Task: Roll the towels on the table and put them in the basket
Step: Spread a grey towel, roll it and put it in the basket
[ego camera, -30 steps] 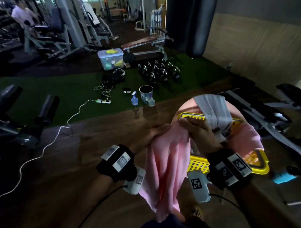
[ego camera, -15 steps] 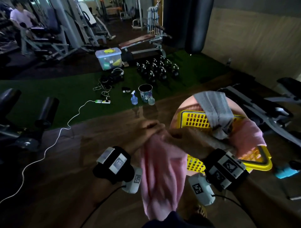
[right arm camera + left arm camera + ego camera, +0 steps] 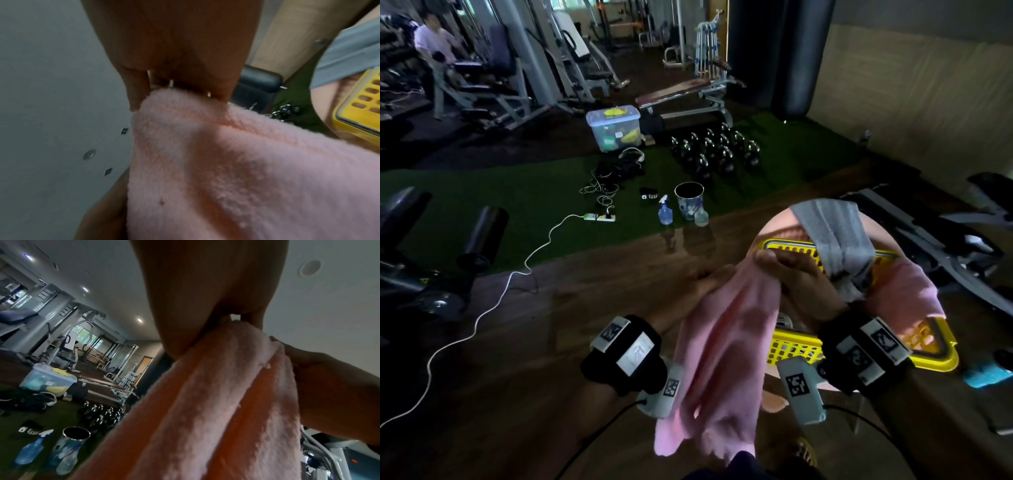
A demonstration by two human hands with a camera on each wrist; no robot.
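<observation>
Both hands hold 1 fluffy pink terry towel up in the air by its top edge, the cloth hanging in long folds below the grip. The left hand pinches 1 corner between thumb and fingers, as the left wrist view shows; the right hand pinches the other corner just beside it, fingers curled over the edge. The towel's lower end is cut off by a dark sleeve at the bottom of the head view.

Right of the grip and beyond it sits a yellow perforated plastic basket on a small round pink table. A grey towel and a second pink towel lie draped over the basket's rim; what lies inside is hidden by the right hand.

Black wrist bands carry square black-and-white marker tags; their patterns hold no readable words. On the green turf beyond the grip stand a blue spray bottle and a dark metal cup, its print too blurred to read.
</observation>
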